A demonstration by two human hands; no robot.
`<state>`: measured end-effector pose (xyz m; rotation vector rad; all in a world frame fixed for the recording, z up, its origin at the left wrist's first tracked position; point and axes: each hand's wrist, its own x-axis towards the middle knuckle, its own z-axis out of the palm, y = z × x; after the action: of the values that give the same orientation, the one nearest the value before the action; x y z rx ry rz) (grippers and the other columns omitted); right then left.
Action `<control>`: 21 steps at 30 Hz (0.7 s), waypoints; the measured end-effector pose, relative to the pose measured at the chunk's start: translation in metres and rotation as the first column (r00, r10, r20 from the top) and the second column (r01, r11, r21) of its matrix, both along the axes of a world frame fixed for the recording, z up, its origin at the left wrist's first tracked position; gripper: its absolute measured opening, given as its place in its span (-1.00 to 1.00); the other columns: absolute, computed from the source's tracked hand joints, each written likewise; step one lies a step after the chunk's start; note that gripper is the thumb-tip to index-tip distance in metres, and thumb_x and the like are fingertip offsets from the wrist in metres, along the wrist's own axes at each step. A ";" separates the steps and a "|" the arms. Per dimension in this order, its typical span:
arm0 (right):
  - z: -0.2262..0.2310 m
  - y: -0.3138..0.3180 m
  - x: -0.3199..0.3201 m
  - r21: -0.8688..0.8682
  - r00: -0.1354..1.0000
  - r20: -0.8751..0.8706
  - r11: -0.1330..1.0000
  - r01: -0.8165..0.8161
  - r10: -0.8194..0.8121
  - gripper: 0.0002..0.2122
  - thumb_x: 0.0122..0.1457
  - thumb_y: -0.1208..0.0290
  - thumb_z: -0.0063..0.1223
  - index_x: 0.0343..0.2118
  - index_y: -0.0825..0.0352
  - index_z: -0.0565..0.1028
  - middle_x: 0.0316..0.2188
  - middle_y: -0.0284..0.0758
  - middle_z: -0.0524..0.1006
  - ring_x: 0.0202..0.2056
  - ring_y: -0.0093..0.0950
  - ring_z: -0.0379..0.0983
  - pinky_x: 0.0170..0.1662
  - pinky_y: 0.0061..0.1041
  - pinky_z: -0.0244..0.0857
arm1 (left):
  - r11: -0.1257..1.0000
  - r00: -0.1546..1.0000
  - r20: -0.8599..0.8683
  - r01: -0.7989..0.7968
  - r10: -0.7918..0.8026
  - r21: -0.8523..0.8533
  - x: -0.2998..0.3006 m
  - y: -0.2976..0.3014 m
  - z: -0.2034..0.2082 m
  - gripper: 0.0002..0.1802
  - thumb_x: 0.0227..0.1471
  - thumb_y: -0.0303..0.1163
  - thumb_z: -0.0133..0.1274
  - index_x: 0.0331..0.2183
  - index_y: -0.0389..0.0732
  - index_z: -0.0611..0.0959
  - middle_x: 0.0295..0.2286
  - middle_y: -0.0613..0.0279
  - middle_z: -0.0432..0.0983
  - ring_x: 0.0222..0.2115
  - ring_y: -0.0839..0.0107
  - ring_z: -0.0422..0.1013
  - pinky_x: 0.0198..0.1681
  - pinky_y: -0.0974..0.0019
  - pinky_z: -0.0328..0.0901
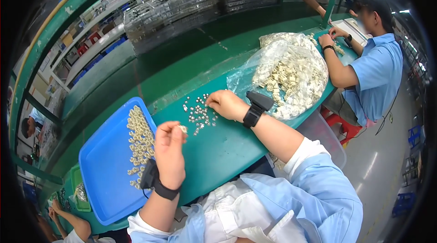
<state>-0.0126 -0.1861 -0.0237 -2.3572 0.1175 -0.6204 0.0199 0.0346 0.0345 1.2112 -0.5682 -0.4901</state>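
Observation:
Between the thumb and fingers of my left hand (170, 145) is a small cream plastic part (183, 129), raised over the green bench beside the blue tray. My right hand (225, 104) reaches down to a scatter of small shiny metal pieces (199, 114), its fingertips pinched together at their right edge. Whether a piece is between those fingertips is too small to tell. In the blue tray (102, 177), many cream plastic parts (140, 136) lie along the right side. A big clear plastic bag (296, 67) full of similar cream parts rests on the bench to the right of my right hand.
The green bench top (227, 149) runs from lower left to upper right. At its far right a co-worker in a blue shirt (378, 67) handles parts. Another person's arms (68, 220) are at lower left, near a green tray (75, 177). A translucent bin (325, 140) stands below the bench.

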 end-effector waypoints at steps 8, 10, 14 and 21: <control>0.008 0.004 0.000 0.012 1.000 0.001 1.000 0.017 -0.017 -0.90 -0.03 0.54 -0.05 -0.44 0.37 0.48 -0.45 -0.20 0.49 -0.38 -0.29 0.43 -0.30 -0.44 0.30 | 0.994 0.996 0.033 -0.083 0.086 -0.065 0.016 -0.003 -0.022 -0.82 0.07 -0.34 -0.10 -0.27 -0.21 0.40 -0.45 0.35 0.37 -0.45 0.61 0.27 -0.35 0.54 0.19; 0.017 0.008 -0.002 0.073 0.999 -0.032 0.996 0.045 -0.043 -0.90 -0.05 0.56 -0.06 -0.45 0.38 0.48 -0.48 -0.18 0.49 -0.39 -0.28 0.43 -0.30 -0.43 0.31 | 0.997 0.998 0.036 -0.050 0.053 -0.067 0.012 -0.004 -0.026 -0.82 0.08 -0.34 -0.10 -0.28 -0.21 0.40 -0.45 0.35 0.37 -0.44 0.62 0.27 -0.34 0.54 0.19; 0.039 0.022 0.007 0.074 0.996 -0.075 0.996 -0.041 0.046 -0.88 -0.06 0.57 -0.06 -0.42 0.37 0.49 -0.48 -0.16 0.49 -0.41 -0.30 0.44 -0.32 -0.45 0.31 | 0.998 0.994 0.097 -0.039 0.044 -0.043 0.004 -0.003 -0.027 -0.82 0.08 -0.34 -0.10 -0.27 -0.21 0.40 -0.45 0.36 0.37 -0.44 0.62 0.27 -0.34 0.55 0.19; 0.026 0.021 0.016 0.147 0.985 -0.162 0.989 -0.032 0.056 -0.87 -0.03 0.56 -0.05 -0.39 0.38 0.49 -0.48 -0.25 0.52 -0.41 -0.44 0.46 -0.33 -0.52 0.31 | 0.989 0.989 -0.066 0.139 -0.135 0.058 -0.012 -0.007 -0.047 -0.80 0.09 -0.33 -0.12 -0.26 -0.22 0.40 -0.41 0.35 0.34 -0.41 0.62 0.27 -0.34 0.55 0.18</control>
<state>0.0039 -0.1654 0.0023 -2.2623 0.1779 -0.3802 0.0075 0.0278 -0.0122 1.2174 -0.5894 -0.6636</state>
